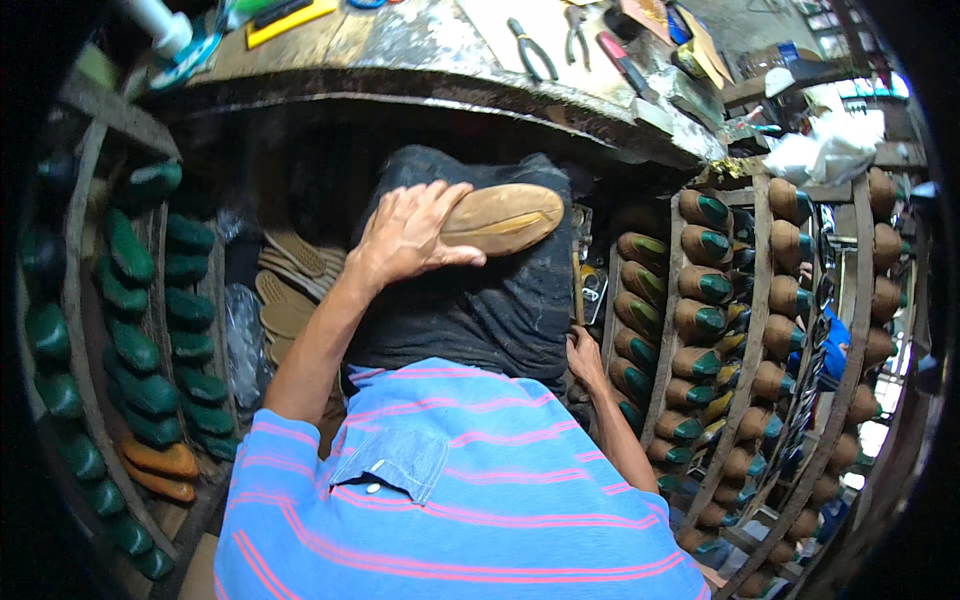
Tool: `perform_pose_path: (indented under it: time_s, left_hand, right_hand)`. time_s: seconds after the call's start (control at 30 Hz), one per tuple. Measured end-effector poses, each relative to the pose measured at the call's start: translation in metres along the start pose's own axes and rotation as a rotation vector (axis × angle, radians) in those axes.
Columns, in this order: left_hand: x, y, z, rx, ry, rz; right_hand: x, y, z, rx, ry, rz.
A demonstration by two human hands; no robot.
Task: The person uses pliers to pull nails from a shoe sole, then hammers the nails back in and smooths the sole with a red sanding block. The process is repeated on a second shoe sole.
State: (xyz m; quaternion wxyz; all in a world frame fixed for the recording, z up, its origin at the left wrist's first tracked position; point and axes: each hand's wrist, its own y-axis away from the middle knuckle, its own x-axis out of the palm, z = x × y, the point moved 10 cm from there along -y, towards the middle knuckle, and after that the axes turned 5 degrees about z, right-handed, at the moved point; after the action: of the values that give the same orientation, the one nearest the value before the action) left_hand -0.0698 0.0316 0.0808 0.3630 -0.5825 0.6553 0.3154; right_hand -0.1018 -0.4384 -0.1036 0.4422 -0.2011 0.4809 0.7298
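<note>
Across my lap, on dark trousers, lies a tan shoe with its underside up and a lengthwise seam or gap along it. The fingers of my left hand lie over one end, with the thumb against the near side, keeping it on my thighs. Down beside my right thigh, my right hand is closed around the lower part of a thin wooden handle. What the handle's upper end carries is hard to make out.
A worn workbench spans the far side, bearing pliers and a red-handled tool. Racks of green shoe lasts stand left; racks of brown-and-green lasted shoes stand right. Tan soles are stacked by my left leg.
</note>
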Motion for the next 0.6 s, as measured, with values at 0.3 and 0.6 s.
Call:
perform_pose_path:
  time_s: [0.3,0.6]
  left_hand:
    - [-0.021,-0.028,-0.053,0.034,-0.272,0.328]
    - [-0.009,-0.032,-0.048,0.066,-0.381,0.144]
  right_hand:
    - [-0.017,-0.095,-0.071,0.048,0.056,-0.222]
    - [-0.005,-0.196,-0.035,0.05,0.201,-0.212]
